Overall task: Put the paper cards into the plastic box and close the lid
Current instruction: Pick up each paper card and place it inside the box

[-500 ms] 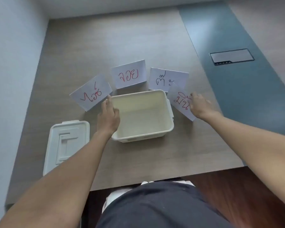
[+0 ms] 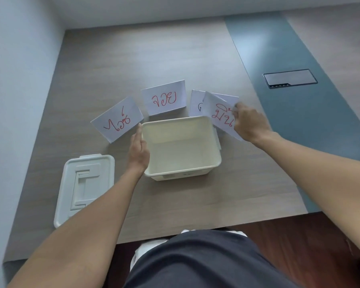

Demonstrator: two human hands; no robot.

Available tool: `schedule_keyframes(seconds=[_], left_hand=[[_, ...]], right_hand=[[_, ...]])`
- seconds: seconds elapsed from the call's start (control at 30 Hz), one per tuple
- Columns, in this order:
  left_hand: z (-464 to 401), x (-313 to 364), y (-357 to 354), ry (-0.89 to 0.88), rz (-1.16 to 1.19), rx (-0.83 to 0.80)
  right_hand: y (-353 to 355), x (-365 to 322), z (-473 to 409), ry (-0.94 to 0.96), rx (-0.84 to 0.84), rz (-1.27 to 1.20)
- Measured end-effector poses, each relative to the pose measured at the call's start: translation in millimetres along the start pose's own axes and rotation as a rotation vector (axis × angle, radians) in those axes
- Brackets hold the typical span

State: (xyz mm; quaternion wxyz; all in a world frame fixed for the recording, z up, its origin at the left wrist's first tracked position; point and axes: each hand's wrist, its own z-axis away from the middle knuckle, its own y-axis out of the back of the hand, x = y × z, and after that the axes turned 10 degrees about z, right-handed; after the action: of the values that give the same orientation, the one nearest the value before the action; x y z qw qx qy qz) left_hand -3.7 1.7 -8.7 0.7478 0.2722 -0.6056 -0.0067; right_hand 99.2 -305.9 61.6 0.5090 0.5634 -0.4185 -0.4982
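While the right hand (image 2: 248,123) grips a card (image 2: 220,114), the open left hand (image 2: 138,150) rests against the box (image 2: 181,173) on the wooden table (image 2: 154,55).

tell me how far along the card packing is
Done: the lid is off, lying left of the plastic box, which is empty. In hand: the right hand has one card lifted beside the box; the left hand rests against the box's left side. Left: that card, three more on the table, then closing the lid.
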Motion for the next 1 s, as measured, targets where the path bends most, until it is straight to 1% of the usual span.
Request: schedule_keyframes(seconds=[0.1, 0.3, 0.37, 0.4, 0.57, 0.67, 0.73, 0.8, 0.93, 0.97, 1.0], left_hand=[[-2.8, -0.6, -1.7, -0.021, 0.067, 0.017], [-5.0, -3.9, -1.2, -0.033, 0.116, -0.005], [-5.7, -4.2, -1.4, -0.036, 0.136, -0.01], [-5.9, -4.5, -1.6, -0.032, 0.148, -0.012], [-7.4, -7.4, -1.4, -0.028, 0.204, -0.022], [-9.8, -7.4, -2.6, -0.022, 0.222, -0.021], [-10.0, -7.2, -3.7, -0.033, 0.219, -0.016], [-9.5, -7.5, -4.2, -0.038, 0.21, -0.011], [-10.9, -6.7, -5.5, -0.033, 0.204, -0.004], [-10.8, -6.8, -6.0, -0.037, 0.201, -0.008], [-10.5, -6.7, -6.6, -0.04, 0.195, -0.011]], right_hand=[[13.6, -22.7, 0.4, 0.036, 0.157, -0.005], [20.1, -60.9, 5.5, 0.395, 0.365, 0.015], [18.4, -67.5, 10.1, 0.477, 0.397, -0.002], [15.9, -69.5, 12.6, 0.517, 0.385, -0.008], [-16.1, -70.3, 31.3, 0.736, 0.188, 0.012], [-43.0, -67.2, 49.2, 0.792, 0.024, 0.035], [-56.8, -65.1, 61.8, 0.799, -0.085, 0.028], [-64.7, -63.3, 69.0, 0.79, -0.155, -0.003], [-60.1, -64.3, 58.1, 0.679, -0.407, -0.061], [-58.0, -65.2, 53.8, 0.667, -0.43, -0.071], [-55.1, -66.5, 49.0, 0.655, -0.415, -0.087]])
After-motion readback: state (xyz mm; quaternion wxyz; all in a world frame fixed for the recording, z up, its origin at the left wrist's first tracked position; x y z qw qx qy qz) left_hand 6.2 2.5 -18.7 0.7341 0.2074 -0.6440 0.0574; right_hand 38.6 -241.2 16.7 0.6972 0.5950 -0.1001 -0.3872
